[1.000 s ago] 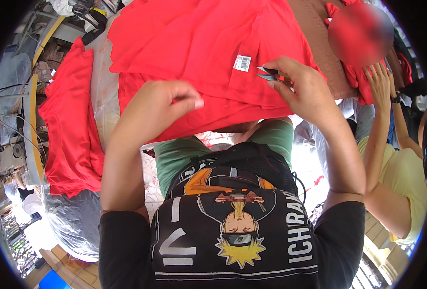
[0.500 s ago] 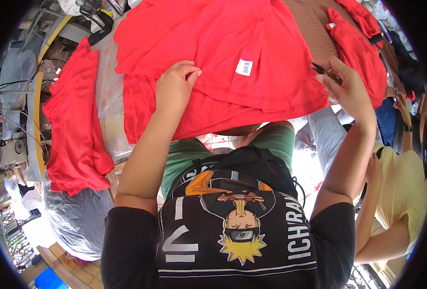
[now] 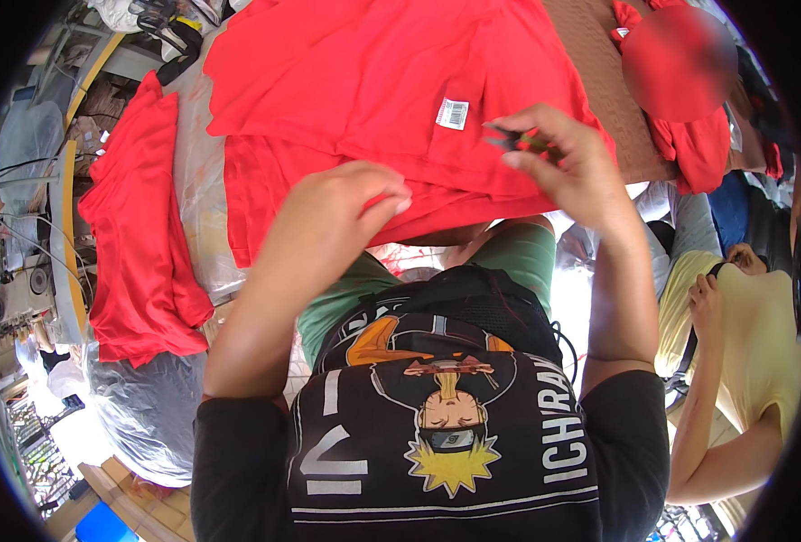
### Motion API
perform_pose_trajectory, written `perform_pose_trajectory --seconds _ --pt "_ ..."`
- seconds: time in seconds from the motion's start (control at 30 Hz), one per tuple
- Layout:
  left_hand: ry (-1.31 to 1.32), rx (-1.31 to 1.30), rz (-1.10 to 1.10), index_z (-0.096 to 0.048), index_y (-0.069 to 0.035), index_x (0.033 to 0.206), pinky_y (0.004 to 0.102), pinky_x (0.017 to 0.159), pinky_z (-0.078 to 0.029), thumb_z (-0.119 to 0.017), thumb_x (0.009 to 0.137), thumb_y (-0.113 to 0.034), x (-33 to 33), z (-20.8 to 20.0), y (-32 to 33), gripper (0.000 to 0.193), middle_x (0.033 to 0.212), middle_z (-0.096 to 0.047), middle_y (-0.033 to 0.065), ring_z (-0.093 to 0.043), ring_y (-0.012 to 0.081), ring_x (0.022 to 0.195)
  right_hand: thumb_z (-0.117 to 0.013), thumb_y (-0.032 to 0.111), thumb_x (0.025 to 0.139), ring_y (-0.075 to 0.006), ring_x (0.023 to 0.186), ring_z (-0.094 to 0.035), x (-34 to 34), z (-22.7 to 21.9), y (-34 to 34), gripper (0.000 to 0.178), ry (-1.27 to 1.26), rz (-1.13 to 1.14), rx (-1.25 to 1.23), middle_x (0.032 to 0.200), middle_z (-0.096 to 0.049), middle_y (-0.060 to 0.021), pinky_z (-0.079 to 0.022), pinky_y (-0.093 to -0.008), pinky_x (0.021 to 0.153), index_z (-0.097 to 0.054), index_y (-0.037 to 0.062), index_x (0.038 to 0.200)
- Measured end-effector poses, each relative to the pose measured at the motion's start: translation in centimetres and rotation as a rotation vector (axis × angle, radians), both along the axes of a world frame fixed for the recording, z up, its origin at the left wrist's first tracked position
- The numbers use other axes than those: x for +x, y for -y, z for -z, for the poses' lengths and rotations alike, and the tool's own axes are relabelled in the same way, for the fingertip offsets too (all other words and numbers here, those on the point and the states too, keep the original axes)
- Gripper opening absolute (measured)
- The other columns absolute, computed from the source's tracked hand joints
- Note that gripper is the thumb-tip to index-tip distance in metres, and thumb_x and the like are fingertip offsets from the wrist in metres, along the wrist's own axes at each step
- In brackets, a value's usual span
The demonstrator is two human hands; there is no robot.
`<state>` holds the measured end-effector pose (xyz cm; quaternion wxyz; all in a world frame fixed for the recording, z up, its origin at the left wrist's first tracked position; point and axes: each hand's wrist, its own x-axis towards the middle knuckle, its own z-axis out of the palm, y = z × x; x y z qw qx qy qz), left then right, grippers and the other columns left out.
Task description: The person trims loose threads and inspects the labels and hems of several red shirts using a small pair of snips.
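Red cloth [image 3: 346, 81] lies beneath the right hand [image 3: 574, 167], seemingly spread flat for reach. That hand grips dark snips [image 3: 527, 143], blades toward the white label [image 3: 453, 114]; whether the left hand [image 3: 339, 206] pinches anything cannot be told.

Over the flat red cloth [image 3: 373, 72], a passage runs between left hand [image 3: 342, 212] and right hand [image 3: 570, 167], narrowed by snips [image 3: 512, 138] jutting from the latter. Leftward, a draped red garment [image 3: 143, 244] and yellow-edged frame [image 3: 69, 208] obstruct; rightward, a co-worker's torso [image 3: 748, 325].
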<state>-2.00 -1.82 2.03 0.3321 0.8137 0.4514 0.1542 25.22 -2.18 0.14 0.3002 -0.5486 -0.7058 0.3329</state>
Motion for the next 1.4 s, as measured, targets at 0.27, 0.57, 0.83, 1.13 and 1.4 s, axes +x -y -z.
perform_pose_trajectory --seconds 0.27,0.57,0.83,1.13,1.4 --pt "0.130 0.186 -0.134 -0.067 -0.003 0.090 0.0367 0.076 -0.051 -0.072 0.080 -0.014 4.1 7.8 -0.2 0.016 0.099 -0.063 0.0100 -0.064 0.0270 0.090 -0.064 0.002 0.088 -0.0092 0.078 -0.057 -2.9 4.3 0.0 0.016 -0.171 -0.021 -0.141 0.089 -0.065 -0.0042 -0.049 -0.0248 0.070 -0.062 -0.0006 0.104" --pt "0.091 0.305 -0.225 -0.066 0.000 0.084 0.0363 0.074 -0.051 -0.073 0.077 -0.012 5.6 9.5 -0.8 0.016 0.097 -0.058 0.0112 -0.063 0.0279 0.086 -0.066 0.001 0.084 -0.0192 0.089 -0.067 -2.9 5.4 -0.4 0.019 -0.238 -0.015 -0.207 0.095 -0.069 -0.0114 -0.051 -0.0310 0.080 -0.062 -0.0015 0.103" --pt "0.239 -0.065 -0.149 -0.068 0.000 0.085 0.0310 0.079 -0.051 -0.072 0.080 -0.009 3.3 9.2 -1.9 0.011 0.100 -0.060 0.0070 -0.063 0.0177 0.089 -0.065 0.002 0.085 -0.0206 0.086 -0.068 -3.1 5.4 0.4 0.019 -0.115 -0.045 -0.054 0.094 -0.069 -0.0124 -0.053 -0.0321 0.075 -0.063 0.0015 0.104" --pt "0.284 -0.162 -0.145 -0.069 -0.001 0.087 0.0284 0.088 -0.046 -0.073 0.081 -0.011 2.8 8.7 -2.1 0.012 0.103 -0.060 0.0051 -0.060 0.0150 0.096 -0.068 0.006 0.078 -0.0303 0.080 -0.065 -3.4 5.3 0.9 0.022 0.108 -0.085 0.116 0.089 -0.066 -0.0102 -0.052 -0.0385 0.066 -0.063 0.0069 0.100" --pt "0.262 -0.086 -0.005 -0.070 -0.003 0.086 0.0305 0.091 -0.044 -0.072 0.079 -0.011 2.0 7.0 -1.9 0.011 0.106 -0.060 0.0050 -0.059 0.0187 0.099 -0.066 0.010 0.082 -0.0316 0.079 -0.065 -4.3 4.6 0.8 0.017 0.257 -0.067 0.266 0.091 -0.065 -0.0086 -0.051 -0.0416 0.064 -0.063 0.0084 0.099"
